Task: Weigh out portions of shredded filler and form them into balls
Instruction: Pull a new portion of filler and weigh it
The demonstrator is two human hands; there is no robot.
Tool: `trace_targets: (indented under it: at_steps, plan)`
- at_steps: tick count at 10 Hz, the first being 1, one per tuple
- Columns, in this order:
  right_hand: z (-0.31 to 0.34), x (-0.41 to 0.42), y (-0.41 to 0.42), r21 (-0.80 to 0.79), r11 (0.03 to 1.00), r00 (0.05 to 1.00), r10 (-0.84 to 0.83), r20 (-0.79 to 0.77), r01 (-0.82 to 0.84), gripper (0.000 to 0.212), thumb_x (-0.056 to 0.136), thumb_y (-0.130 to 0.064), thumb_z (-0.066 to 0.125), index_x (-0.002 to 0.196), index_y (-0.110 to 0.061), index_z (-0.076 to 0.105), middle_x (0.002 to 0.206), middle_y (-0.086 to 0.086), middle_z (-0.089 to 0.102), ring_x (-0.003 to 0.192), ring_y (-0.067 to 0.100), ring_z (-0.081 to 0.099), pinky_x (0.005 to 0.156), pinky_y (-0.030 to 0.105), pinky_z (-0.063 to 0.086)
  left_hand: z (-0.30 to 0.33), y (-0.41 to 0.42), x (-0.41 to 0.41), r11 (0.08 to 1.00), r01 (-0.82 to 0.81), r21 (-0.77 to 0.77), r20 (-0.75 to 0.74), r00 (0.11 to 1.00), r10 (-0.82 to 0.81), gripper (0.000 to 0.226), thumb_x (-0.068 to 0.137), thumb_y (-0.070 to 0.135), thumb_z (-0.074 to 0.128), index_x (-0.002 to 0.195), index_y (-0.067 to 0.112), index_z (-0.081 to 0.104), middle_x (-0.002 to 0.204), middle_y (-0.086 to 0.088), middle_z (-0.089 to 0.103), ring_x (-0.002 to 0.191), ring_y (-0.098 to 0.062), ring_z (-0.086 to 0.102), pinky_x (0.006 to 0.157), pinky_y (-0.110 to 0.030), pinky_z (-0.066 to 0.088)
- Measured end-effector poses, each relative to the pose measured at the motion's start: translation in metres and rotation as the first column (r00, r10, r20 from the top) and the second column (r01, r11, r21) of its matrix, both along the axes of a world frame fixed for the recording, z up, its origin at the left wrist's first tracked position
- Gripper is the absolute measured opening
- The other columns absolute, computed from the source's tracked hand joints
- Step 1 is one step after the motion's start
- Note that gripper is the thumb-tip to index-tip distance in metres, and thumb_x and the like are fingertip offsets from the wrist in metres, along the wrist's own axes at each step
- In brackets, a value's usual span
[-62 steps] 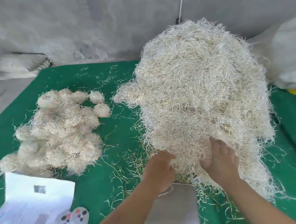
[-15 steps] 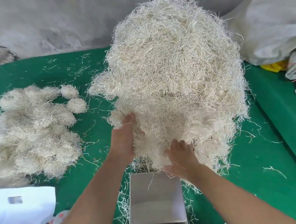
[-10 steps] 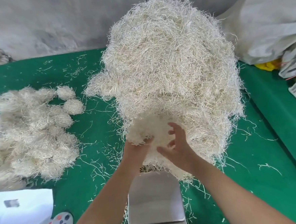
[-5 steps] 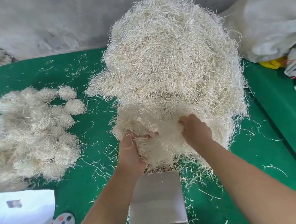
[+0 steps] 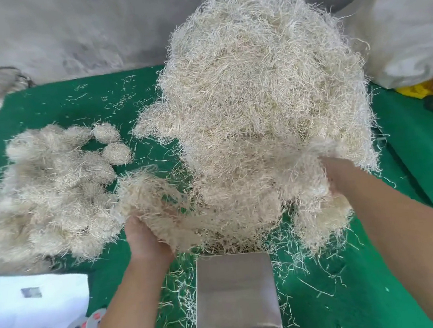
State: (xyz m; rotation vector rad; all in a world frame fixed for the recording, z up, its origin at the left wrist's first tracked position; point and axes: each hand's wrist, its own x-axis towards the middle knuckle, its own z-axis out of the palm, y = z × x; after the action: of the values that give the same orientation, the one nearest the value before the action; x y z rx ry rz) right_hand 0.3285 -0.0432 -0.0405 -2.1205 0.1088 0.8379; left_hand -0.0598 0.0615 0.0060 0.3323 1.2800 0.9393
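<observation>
Both hands spread apart, left hand [image 5: 145, 239] gripping filler tuft [image 5: 148, 196], right hand [image 5: 339, 174] clutching filler pile [image 5: 262, 96]

My hands moved apart — half a second before they were close together at the base of the big pile [image 5: 262, 104]. My left hand [image 5: 145, 241] dragged a tuft of filler [image 5: 151, 199] out leftward, while my right hand [image 5: 339, 173] shifted to the pile's right side.

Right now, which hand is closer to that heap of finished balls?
The left hand. It grips a tuft of filler right beside the heap of balls. The right hand is across the big pile, far from it.
</observation>
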Motion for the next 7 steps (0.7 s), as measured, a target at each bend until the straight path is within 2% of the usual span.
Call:
trace_targets:
  at_steps: [1,2,3,4,5,6,7]
  plan:
    - [0.013,-0.026,0.004,0.019,0.964,0.963,0.263,0.055,-0.264,0.068,0.097,-0.040,0.070,0.144,0.004,0.049,0.138,0.028,0.060,0.125,0.046,0.060,0.081,0.039,0.056,0.005,0.002,0.009,0.983,0.110,0.145,0.216,0.966,-0.140,0.022,0.086,0.046,0.061,0.096,0.028,0.066,0.094,0.005,0.065,0.089,-0.020,0.066,0.070,-0.030,0.056]
    - [0.025,-0.048,0.012,0.025,0.689,0.689,0.724,0.040,-0.725,0.094,0.092,-0.047,0.075,0.163,-0.015,0.021,0.166,0.014,0.031,0.145,0.041,0.042,0.115,0.057,0.036,0.004,-0.008,0.021,0.940,0.303,0.156,0.181,0.927,-0.329,0.033,0.063,0.035,0.075,0.093,0.022,0.071,0.086,-0.001,0.066,0.079,-0.020,0.069,0.077,-0.039,0.058]
    - [0.062,-0.040,0.007,-0.245,0.276,0.277,0.960,0.028,-0.929,0.105,0.088,-0.054,0.076,0.164,-0.040,0.005,0.174,-0.002,0.009,0.157,0.032,0.019,0.123,0.059,0.018,-0.018,-0.015,0.031,0.952,0.299,0.066,0.099,0.947,-0.305,0.033,0.096,0.009,0.060,0.128,0.011,0.063,0.102,0.004,0.063,0.091,0.004,0.068,0.077,-0.012,0.055]
    - [0.113,-0.024,-0.005,-0.418,0.349,0.281,0.935,0.217,-0.838,0.081,0.093,-0.059,0.066,0.160,-0.039,0.025,0.168,-0.001,0.030,0.148,0.028,0.038,0.119,0.055,0.031,-0.022,-0.033,0.037,0.936,0.323,0.143,-0.018,0.946,-0.324,0.036,0.109,0.013,0.047,0.143,0.003,0.051,0.114,-0.001,0.062,0.093,-0.003,0.066,0.083,-0.023,0.055]
    - [0.147,-0.044,-0.028,-0.295,0.624,0.354,0.703,0.617,-0.724,0.076,0.087,-0.061,0.068,0.153,-0.043,0.034,0.149,-0.006,0.049,0.122,0.017,0.055,0.104,0.045,0.047,-0.005,-0.047,0.043,0.916,0.382,0.123,0.033,0.921,-0.389,0.018,0.100,0.019,0.063,0.114,0.013,0.073,0.116,-0.013,0.073,0.104,-0.031,0.072,0.090,-0.047,0.059]
    - [0.138,-0.120,-0.057,-0.048,0.467,0.350,0.723,0.596,-0.883,0.100,0.072,-0.065,0.077,0.152,-0.064,0.017,0.137,-0.045,0.032,0.123,-0.002,0.047,0.104,0.030,0.044,0.018,-0.065,0.050,0.922,0.365,0.128,0.306,0.870,-0.387,0.035,0.084,0.032,0.069,0.112,0.013,0.077,0.116,-0.015,0.076,0.104,-0.031,0.075,0.077,-0.048,0.064]
    - [0.099,-0.185,-0.071,0.195,0.281,0.341,0.805,0.486,-0.940,0.127,0.073,-0.031,0.089,0.152,-0.069,-0.002,0.158,-0.045,0.005,0.151,0.009,0.027,0.114,0.044,0.045,0.028,-0.090,0.054,0.821,0.558,0.124,0.324,0.759,-0.565,0.056,0.083,0.042,0.073,0.128,0.009,0.068,0.125,-0.021,0.071,0.114,-0.038,0.070,0.092,-0.056,0.059]
